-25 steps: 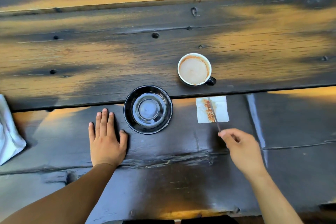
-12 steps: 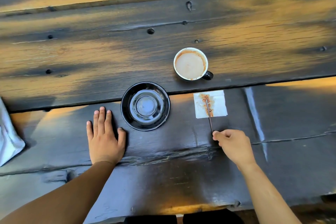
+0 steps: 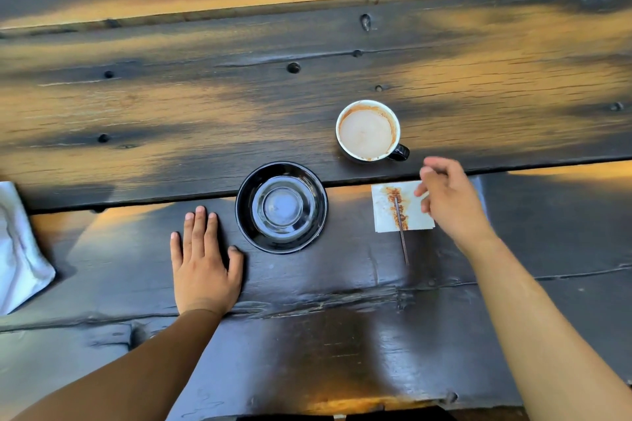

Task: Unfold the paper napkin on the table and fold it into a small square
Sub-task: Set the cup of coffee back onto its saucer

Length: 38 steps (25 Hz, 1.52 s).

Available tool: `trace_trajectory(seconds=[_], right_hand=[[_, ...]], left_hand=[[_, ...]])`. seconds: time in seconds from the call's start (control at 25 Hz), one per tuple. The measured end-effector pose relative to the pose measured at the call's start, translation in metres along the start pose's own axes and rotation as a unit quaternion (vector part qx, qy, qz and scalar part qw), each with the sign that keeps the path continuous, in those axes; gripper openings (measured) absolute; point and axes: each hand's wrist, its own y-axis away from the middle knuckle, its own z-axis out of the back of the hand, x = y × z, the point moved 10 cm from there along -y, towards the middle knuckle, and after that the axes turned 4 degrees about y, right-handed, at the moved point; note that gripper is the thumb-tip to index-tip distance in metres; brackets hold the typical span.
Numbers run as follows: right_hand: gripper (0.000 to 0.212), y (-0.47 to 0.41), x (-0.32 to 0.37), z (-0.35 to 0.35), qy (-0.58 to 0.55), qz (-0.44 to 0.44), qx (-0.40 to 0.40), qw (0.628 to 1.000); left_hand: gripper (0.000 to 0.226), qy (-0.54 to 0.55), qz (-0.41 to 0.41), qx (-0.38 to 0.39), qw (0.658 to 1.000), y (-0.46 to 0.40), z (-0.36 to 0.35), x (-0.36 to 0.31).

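Note:
A small folded white paper napkin [image 3: 383, 215] with a brown coffee stain lies on the dark wooden table [image 3: 307, 301], right of the saucer. A thin stir stick [image 3: 400, 231] rests across it, its near end on the wood. My right hand [image 3: 448, 198] hovers over the napkin's right part with loosely curled, spread fingers, holding nothing; it hides the napkin's right edge. My left hand [image 3: 203, 260] lies flat on the table, fingers apart, just left of the saucer.
An empty black saucer [image 3: 246, 212] sits between my hands. A cup of coffee [image 3: 367, 130] with a black handle stands beyond the napkin. A white cloth or bag [image 3: 17, 249] lies at the left edge. A gap between planks runs behind the saucer.
My right hand let go of the stir stick, leaving it on the napkin, and moved up and right over the napkin. The left hand stayed flat.

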Motion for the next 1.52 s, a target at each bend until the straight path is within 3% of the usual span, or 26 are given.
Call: trace_trajectory(seconds=[0.32,1.04,1.52], right_hand=[[0.034,-0.043,0.031,-0.033,0.041,-0.018,0.159,0.986],[0.035,-0.034,0.033,-0.064,0.01,0.066,0.198,0.978],[0.04,0.016,0.073,-0.129,0.041,0.132,0.348,0.927]], left_hand=[[0.071,-0.004,-0.005,0.007,1.0,0.0,0.0,0.0],[0.07,0.012,-0.009,0.01,1.0,0.0,0.003,-0.001],[0.07,0.012,-0.012,0.011,1.0,-0.001,0.002,0.0]])
